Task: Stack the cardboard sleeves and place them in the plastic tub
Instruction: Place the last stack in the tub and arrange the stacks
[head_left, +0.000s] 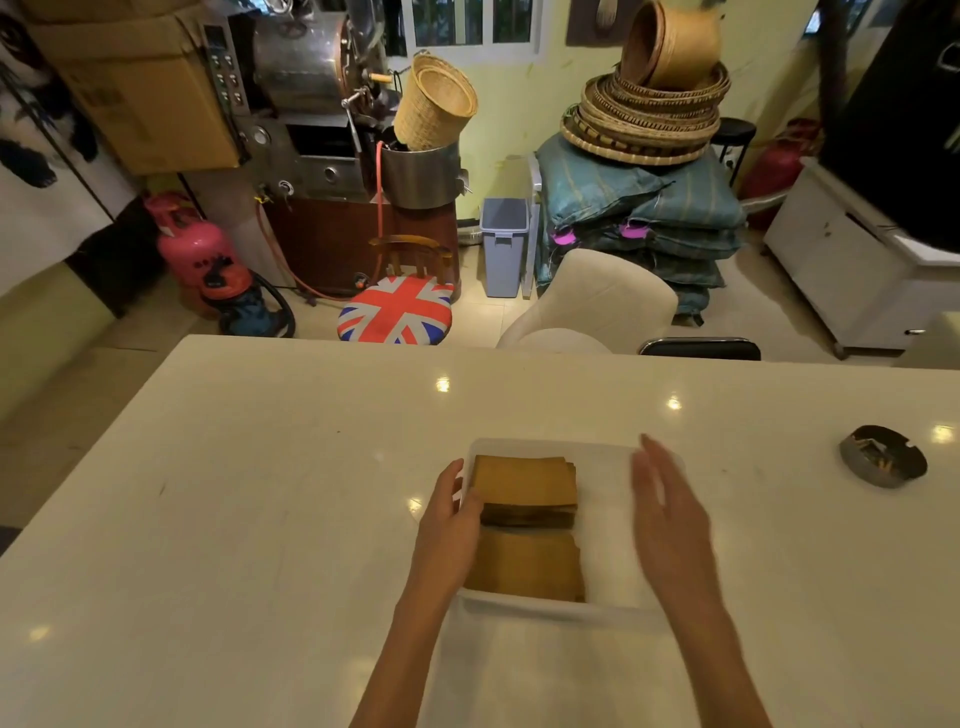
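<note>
In the plastic tub on the bench, the sleeve stack lies at 3 o'clock of the left hand grip, which clasps its edge; the right hand hovers open, empty, blurred.

A glossy cream table fills the lower frame, ceiling lights glinting on it. Beyond it sit a Union Jack stool and a cream chair on pale floor tiles. At upper left, cardboard boxes stand beside a steel roaster, with a pink gas cylinder below. A grey bin stands at centre against the yellow wall. Woven baskets top stacked sacks at upper right. A window shows at top centre.
</note>
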